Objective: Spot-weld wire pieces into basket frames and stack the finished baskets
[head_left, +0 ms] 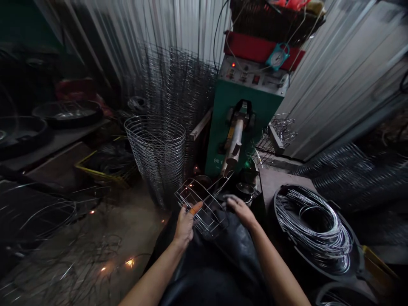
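A small wire basket point(204, 197) of crossed metal rods is held above my lap, its far end by the electrode tips of a green spot welder point(234, 157). My left hand point(185, 227) grips its near left side, with an orange wrap on the thumb. Close to the basket's right side, my right hand point(240, 210) has its fingers curled together, the fingertips dark. Whatever those fingers hold is too blurred to make out. Sparks point(130, 263) glow on and over the floor at the left.
A tall stack of wire rings point(156, 148) stands left of the welder. At the right, a black tub point(277, 212) holds coiled wires point(318, 229). Loose wire scraps point(92, 263) litter the floor. A yellow crate point(83, 163) and round black trays point(68, 121) are farther left.
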Available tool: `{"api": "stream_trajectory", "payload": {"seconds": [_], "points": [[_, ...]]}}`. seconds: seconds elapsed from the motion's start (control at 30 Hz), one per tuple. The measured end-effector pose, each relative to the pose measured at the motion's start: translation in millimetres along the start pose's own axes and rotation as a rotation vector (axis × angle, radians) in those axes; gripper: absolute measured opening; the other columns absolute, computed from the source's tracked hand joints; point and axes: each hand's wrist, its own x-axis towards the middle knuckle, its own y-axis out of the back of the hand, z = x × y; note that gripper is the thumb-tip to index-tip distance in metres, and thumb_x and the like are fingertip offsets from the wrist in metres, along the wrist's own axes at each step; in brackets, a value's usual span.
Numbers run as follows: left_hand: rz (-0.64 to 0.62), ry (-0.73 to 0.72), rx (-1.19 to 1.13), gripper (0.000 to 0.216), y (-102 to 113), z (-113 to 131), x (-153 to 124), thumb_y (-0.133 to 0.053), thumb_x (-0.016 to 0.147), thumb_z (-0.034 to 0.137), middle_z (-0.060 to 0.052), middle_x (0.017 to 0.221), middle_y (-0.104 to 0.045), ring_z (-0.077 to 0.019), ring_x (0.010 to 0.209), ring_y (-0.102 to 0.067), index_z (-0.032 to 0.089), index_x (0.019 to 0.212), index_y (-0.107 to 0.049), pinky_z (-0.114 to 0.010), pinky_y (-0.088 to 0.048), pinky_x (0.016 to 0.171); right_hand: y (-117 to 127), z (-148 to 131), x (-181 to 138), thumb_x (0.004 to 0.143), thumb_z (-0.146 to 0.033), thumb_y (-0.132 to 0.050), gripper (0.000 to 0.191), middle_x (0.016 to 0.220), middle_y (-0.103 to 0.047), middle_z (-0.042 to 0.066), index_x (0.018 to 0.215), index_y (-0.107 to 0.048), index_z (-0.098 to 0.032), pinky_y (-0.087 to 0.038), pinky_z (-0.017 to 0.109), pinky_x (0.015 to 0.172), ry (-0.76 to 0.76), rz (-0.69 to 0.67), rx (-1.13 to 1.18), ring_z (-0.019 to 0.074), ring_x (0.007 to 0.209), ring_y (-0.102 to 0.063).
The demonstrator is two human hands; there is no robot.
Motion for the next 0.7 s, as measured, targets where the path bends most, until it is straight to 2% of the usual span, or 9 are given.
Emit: {"api": "stream_trajectory", "payload": {"seconds": [0.03, 0.1, 0.2, 0.47, 0.6, 0.7], "points": [[0.001, -0.01, -0.007, 0.049, 0.0, -0.9, 0.2, -0.078, 0.043, 0.038, -0.001, 0.087, -0.06, -0.0186, 0.083, -0.059, 0.02, 0.078, -0.05, -0.022, -0.041, 0.054, -2.5, 6.8, -10.5, 0.073, -0.049, -0.062, 0.036, 0.076, -0.063, 0.001, 0.094, -0.063, -0.02, -0.043, 0.026, 0.066, -0.004, -0.062, -0.043, 0.0139, 0.069, -0.056], [-0.005, -0.032, -0.012, 0.048, 0.9, -2.2, 1.2, -0.078, 0.043, 0.038, -0.001, 0.087, -0.06, -0.0182, 0.084, -0.058, 0.02, 0.076, -0.048, -0.021, -0.041, 0.053, -9.1, 18.6, -24.6, 0.075, -0.048, -0.06, 0.031, 0.075, -0.062, 0.001, 0.089, -0.065, -0.02, -0.042, 0.025, 0.066, 0.012, -0.091, -0.106, 0.0135, 0.069, -0.055], [-0.038, -0.053, -0.034, 0.048, 2.4, -2.3, 3.1, -0.078, 0.045, 0.039, -0.003, 0.089, -0.061, -0.0187, 0.085, -0.058, 0.02, 0.078, -0.048, -0.021, -0.041, 0.052, -18.9, 24.7, -28.5, 0.075, -0.049, -0.059, 0.031, 0.071, -0.059, -0.001, 0.086, -0.065, -0.02, -0.041, 0.025, 0.062, 0.039, -0.018, -0.114, 0.0128, 0.063, -0.052], [-0.053, -0.005, 0.025, 0.044, -0.8, 7.1, 3.9, -0.075, 0.051, 0.04, -0.006, 0.092, -0.062, -0.0192, 0.076, -0.059, 0.02, 0.086, -0.056, -0.024, -0.044, 0.049, -28.8, 14.6, -22.8, 0.074, -0.047, -0.059, 0.027, 0.07, -0.06, -0.001, 0.082, -0.067, -0.022, -0.041, 0.024, 0.06, 0.1, 0.061, -0.097, 0.0143, 0.063, -0.052], [-0.09, -0.052, 0.018, 0.043, 5.6, 4.3, 9.4, -0.071, 0.055, 0.042, -0.008, 0.101, -0.061, -0.0215, 0.085, -0.059, 0.021, 0.09, -0.057, -0.024, -0.045, 0.049, -30.5, 21.8, -21.1, 0.073, -0.047, -0.06, 0.026, 0.072, -0.06, -0.001, 0.08, -0.067, -0.023, -0.042, 0.024, 0.062, 0.112, 0.069, -0.091, 0.0145, 0.066, -0.053], [-0.16, -0.043, 0.002, 0.045, 14.1, -0.2, 14.4, -0.074, 0.051, 0.038, -0.009, 0.101, -0.061, -0.0252, 0.098, -0.056, 0.019, 0.088, -0.055, -0.026, -0.047, 0.055, -32.8, 22.3, -21.7, 0.074, -0.05, -0.059, 0.029, 0.073, -0.061, 0.001, 0.081, -0.067, -0.022, -0.044, 0.025, 0.066, 0.133, 0.138, -0.104, 0.0161, 0.07, -0.054]]}}
